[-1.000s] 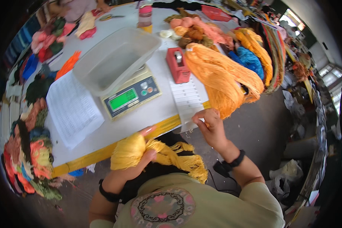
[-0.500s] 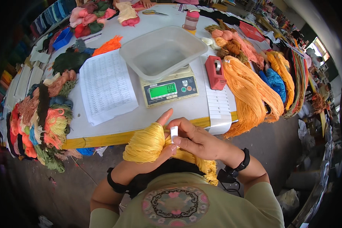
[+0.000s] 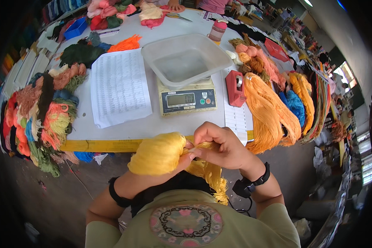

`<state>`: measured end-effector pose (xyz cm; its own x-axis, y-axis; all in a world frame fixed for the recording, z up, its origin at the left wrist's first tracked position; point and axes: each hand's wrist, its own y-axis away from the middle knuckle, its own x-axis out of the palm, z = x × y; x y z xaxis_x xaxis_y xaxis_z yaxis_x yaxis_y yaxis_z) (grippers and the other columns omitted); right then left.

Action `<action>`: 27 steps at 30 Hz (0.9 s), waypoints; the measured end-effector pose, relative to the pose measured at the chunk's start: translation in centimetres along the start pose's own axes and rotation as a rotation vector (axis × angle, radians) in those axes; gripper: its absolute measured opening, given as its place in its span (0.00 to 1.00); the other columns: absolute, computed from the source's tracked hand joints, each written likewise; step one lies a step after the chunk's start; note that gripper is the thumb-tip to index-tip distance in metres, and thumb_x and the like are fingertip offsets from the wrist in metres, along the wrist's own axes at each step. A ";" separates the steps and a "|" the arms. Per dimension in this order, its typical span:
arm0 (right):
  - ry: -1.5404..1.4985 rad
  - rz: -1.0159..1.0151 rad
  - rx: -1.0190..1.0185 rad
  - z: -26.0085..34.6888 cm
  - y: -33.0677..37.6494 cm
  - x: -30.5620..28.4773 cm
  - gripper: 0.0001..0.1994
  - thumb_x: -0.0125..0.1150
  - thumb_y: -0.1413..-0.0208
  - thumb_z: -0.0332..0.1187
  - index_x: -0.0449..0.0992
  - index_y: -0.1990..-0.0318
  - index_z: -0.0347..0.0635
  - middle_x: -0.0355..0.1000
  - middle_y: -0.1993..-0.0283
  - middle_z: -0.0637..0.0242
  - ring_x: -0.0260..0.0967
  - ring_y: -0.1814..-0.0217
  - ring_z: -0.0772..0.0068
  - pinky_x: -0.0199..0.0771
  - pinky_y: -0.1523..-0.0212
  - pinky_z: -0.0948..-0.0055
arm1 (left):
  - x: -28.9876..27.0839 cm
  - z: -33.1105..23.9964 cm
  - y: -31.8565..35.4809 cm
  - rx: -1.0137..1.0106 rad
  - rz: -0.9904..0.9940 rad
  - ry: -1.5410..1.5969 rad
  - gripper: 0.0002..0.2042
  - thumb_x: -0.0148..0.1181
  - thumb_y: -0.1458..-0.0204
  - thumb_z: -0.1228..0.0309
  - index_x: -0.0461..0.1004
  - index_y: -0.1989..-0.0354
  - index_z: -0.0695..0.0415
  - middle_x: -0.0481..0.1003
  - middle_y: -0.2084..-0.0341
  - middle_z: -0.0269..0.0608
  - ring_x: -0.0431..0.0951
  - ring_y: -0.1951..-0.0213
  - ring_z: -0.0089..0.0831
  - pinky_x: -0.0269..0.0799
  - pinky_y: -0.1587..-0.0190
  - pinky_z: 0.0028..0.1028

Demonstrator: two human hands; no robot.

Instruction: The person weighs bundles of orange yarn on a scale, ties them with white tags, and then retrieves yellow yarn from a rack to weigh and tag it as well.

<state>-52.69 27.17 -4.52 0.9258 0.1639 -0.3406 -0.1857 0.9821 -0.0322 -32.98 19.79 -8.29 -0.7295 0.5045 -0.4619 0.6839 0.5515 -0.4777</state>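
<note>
A single head-worn fisheye view looks steeply down from just above the person's chest, close over the left hand (image 3: 175, 159) and right hand (image 3: 219, 146) – both near the picture's centre. It faces forward across the white worktable (image 3: 153, 124), whose straight yellow front edge bends toward the rim – the far table end reaches the top edge.

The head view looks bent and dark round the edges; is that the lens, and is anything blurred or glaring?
Head view: yes, fisheye bending; the table edge curves and the corners go black. The hands and yellow yarn are sharp, as is the scale. Daylight from a window at right is blown out; the far clutter there is too small to read.
</note>
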 end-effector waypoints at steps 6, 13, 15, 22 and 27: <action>-0.001 0.116 -0.288 0.1 -0.1 -0.3 0.07 0.62 0.47 0.21 0.73 0.61 0.39 0.73 0.65 0.67 0.73 0.61 0.71 0.69 0.59 0.78 | -1.7 -0.4 -0.7 -0.819 0.616 0.948 0.20 0.46 0.40 0.50 0.64 0.76 0.52 0.56 0.84 0.25 0.53 0.82 0.16 0.49 0.79 0.20; -0.252 -0.106 -0.062 -0.5 0.9 1.3 0.15 0.60 0.45 0.21 0.64 0.53 0.41 0.73 0.61 0.71 0.69 0.57 0.82 0.69 0.57 0.81 | -0.5 -1.5 -0.3 -0.251 0.153 0.439 0.06 0.56 0.42 0.70 0.74 0.62 0.60 0.76 0.74 0.37 0.74 0.74 0.23 0.68 0.72 0.24; -0.262 -0.158 -0.036 -0.8 2.0 1.1 0.16 0.60 0.45 0.21 0.63 0.52 0.42 0.71 0.59 0.72 0.67 0.55 0.83 0.68 0.57 0.82 | 0.1 -2.3 -1.6 0.046 0.079 0.002 0.05 0.56 0.43 0.73 0.75 0.61 0.60 0.77 0.73 0.39 0.77 0.71 0.29 0.72 0.68 0.28; -0.163 0.220 0.050 -2.8 2.2 0.8 0.17 0.62 0.45 0.33 0.68 0.51 0.37 0.70 0.65 0.66 0.69 0.63 0.79 0.70 0.63 0.75 | -0.7 4.0 3.5 -0.292 0.023 0.293 0.09 0.62 0.48 0.79 0.73 0.59 0.59 0.72 0.61 0.35 0.73 0.62 0.23 0.70 0.57 0.24; -0.420 0.299 0.426 -4.8 10.9 -5.2 0.14 0.62 0.41 0.41 0.74 0.60 0.38 0.70 0.71 0.73 0.64 0.75 0.85 0.63 0.78 0.82 | -12.9 1.1 8.1 -0.547 -0.184 0.838 0.14 0.45 0.38 0.72 0.67 0.49 0.67 0.74 0.63 0.45 0.73 0.65 0.29 0.74 0.64 0.25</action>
<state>-61.08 36.56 -7.62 0.9204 0.3722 0.1201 -0.3874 0.8256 0.4102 -17.97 16.99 -7.02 -0.7413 0.5686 0.3565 0.6134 0.7896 0.0161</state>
